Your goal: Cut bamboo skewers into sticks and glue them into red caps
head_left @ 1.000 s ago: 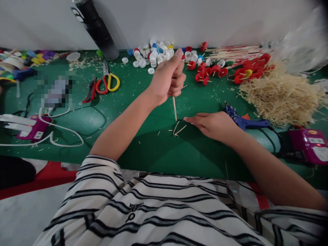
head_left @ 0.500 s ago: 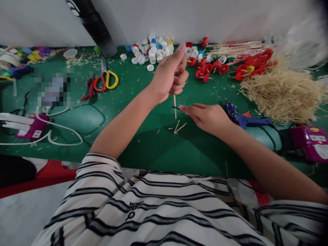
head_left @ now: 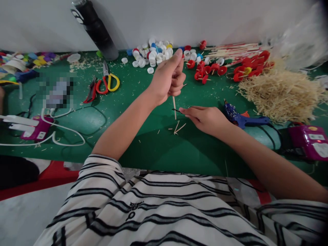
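My left hand (head_left: 167,78) is closed in a fist, thumb uppermost, around a thin wooden stick (head_left: 174,102). The stick's lower end pokes out below the fist and points down toward the green table (head_left: 153,150). Between the fingertips of my right hand (head_left: 207,118) is a small dark blade (head_left: 176,110), which crosses the stick partway along its bare end. Most of the blade's body is hidden by my fingers. A few wood slivers (head_left: 180,128) lie on the table just below the stick.
Bottle caps (head_left: 153,56), red caps on sticks (head_left: 205,70) and wood shavings (head_left: 282,95) line the back and right. A blue glue gun (head_left: 246,120) lies beside my right forearm. Scissors (head_left: 112,82), pliers (head_left: 91,91), a black bottle (head_left: 96,32) and a cable (head_left: 69,145) are leftward.
My view has shifted slightly, so the bottle and leftward things sit a little lower and further right. Both hands keep their grips, and the blade stays across the stick.
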Motion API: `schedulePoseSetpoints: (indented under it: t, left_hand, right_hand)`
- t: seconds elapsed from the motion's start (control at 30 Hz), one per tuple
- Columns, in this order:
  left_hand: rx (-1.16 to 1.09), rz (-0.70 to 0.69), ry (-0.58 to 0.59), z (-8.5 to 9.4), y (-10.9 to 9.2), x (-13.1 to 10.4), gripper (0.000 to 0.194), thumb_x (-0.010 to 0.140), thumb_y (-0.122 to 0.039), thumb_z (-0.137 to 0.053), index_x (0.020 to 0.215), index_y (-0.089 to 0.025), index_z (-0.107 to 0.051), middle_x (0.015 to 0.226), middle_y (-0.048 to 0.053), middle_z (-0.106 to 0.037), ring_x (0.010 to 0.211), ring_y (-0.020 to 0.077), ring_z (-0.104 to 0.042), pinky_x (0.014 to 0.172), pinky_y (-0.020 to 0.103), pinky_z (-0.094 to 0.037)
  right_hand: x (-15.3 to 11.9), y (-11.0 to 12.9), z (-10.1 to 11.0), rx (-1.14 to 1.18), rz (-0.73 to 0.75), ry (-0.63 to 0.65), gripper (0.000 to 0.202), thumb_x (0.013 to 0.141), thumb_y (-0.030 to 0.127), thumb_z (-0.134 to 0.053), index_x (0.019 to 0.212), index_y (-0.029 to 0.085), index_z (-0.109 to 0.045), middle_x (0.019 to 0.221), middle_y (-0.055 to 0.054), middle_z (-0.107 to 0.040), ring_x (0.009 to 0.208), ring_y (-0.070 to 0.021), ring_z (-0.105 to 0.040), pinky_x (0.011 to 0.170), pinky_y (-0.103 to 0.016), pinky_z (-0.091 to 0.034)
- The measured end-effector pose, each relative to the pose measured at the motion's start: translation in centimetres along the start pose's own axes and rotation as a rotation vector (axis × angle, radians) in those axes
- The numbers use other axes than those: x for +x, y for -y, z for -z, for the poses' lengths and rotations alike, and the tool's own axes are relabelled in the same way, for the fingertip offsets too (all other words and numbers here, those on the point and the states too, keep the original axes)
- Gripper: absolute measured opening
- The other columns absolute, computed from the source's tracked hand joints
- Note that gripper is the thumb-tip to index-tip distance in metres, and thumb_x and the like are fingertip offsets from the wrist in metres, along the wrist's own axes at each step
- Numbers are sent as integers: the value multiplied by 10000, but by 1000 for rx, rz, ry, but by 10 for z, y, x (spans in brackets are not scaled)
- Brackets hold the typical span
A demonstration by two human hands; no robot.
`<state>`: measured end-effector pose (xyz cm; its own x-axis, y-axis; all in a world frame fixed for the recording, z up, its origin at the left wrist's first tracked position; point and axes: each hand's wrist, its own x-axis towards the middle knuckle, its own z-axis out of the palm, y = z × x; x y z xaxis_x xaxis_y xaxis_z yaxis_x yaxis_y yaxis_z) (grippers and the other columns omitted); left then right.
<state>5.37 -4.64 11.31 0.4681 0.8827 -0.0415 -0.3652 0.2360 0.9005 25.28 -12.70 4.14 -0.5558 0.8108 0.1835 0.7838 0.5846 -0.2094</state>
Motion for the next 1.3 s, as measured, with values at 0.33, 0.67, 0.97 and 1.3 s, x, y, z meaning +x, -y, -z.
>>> schedulePoseSetpoints:
  t: [0.33, 0.67, 0.97, 1.3]
  left_hand:
    - [-96, 25, -1, 2, -2, 0, 637, 1091, -558, -526, 607, -207, -306, 511, -91, -135, 427, 22, -41, 398, 169, -82]
    - [-84, 50, -30, -1, -2, -2, 630, 1098, -578, -509, 650, -216, -253, 492, -96, -133, 399, 16, -50, 393, 167, -71]
    - [-187, 36, -53, 0, 0, -3, 634, 1034, -498, -682, 635, -209, -284, 500, -99, -154, 413, 19, -62, 400, 182, -73]
    - [-122, 127, -20, 5, -7, -1, 635, 1070, -606, -556, 656, -208, -285, 499, -94, -161, 386, 18, -79, 412, 175, -66]
  right_hand:
    - [-6, -2, -3, -40, 18, 23, 449, 1117, 286, -475, 1492, 311, -720, 1306, -37, -830, 882, -189, -777, 585, -295, -404]
    - [-9, 2, 0, -37, 0, 52, 451, 1107, 283, -466, 1476, 299, -724, 1311, -42, -828, 913, -192, -773, 585, -294, -393]
    - [-21, 7, 3, -160, 16, 174, 478, 1084, 249, -472, 1484, 318, -726, 1229, -30, -844, 783, -166, -725, 542, -311, -252]
    - [-7, 1, 0, -175, 10, 46, 481, 1120, 300, -422, 1491, 351, -723, 1188, -35, -835, 758, -144, -669, 572, -317, -258]
